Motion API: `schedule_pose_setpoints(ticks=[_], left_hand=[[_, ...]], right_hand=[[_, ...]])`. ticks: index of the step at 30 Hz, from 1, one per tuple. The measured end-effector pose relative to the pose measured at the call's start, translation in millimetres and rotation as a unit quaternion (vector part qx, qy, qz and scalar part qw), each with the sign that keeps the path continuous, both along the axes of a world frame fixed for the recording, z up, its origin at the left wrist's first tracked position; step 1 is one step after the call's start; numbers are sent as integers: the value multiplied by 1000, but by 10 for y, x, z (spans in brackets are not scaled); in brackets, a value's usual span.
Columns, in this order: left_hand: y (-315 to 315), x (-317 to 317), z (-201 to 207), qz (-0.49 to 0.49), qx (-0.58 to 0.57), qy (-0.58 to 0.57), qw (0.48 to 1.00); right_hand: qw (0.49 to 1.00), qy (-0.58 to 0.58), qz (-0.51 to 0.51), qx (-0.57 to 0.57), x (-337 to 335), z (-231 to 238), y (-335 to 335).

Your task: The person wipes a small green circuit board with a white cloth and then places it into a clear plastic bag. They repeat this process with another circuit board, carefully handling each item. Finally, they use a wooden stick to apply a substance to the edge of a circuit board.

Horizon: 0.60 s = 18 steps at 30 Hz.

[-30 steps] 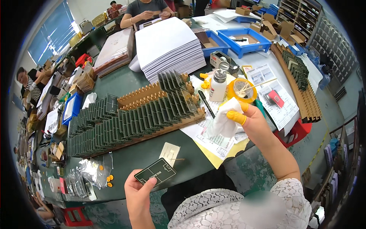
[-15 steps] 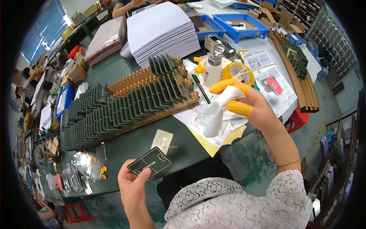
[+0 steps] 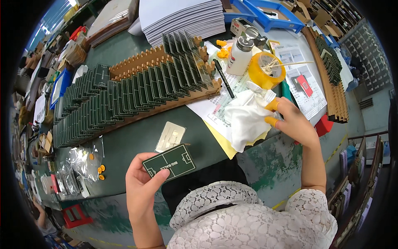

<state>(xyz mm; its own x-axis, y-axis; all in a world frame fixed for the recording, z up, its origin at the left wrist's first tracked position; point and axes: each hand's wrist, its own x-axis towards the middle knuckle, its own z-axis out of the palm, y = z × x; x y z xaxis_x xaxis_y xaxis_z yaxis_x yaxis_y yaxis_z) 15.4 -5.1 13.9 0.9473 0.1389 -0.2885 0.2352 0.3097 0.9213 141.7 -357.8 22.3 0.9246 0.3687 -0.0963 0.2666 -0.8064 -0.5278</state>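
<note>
My left hand (image 3: 143, 182) grips a thin dark green card (image 3: 171, 162) with white pitch-like lines, thumb on its face and fingers beneath. Just beyond the card, a pale silvery plate (image 3: 171, 137) lies on the table, a thin stick end beside it. At the right, my right hand (image 3: 292, 120) wears yellow finger cots. Its thumb and finger are apart at the edge of a crumpled white cloth (image 3: 246, 116) resting on papers. Behind the cloth stand a white bottle with a metal top (image 3: 239, 56) and a yellow tape roll (image 3: 257, 76) holding thin sticks.
A notched wooden rack (image 3: 141, 60) full of upright green cards crosses the table. A second rack (image 3: 327, 79) stands far right. A black marker (image 3: 224, 79) lies on the papers. Stacked white sheets (image 3: 182, 18) and blue trays (image 3: 275, 18) are behind; plastic bags (image 3: 81, 166) lie left.
My right hand has come down and right; the cloth it held up now lies spread on the papers. My left hand still holds the card, turned slightly. The view has shifted.
</note>
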Motion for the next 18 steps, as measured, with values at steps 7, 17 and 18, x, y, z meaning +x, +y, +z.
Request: schedule_pose_setpoints(ticks=[7, 17, 18], left_hand=[[-72, 35, -31, -21, -40, 12, 999], [-68, 9, -6, -32, -73, 38, 996], [-69, 17, -25, -43, -74, 35, 996]], right_hand=[[990, -133, 32, 28, 82, -14, 247], [985, -162, 66, -12, 107, -222, 568], [985, -164, 54, 0, 108, -198, 531]])
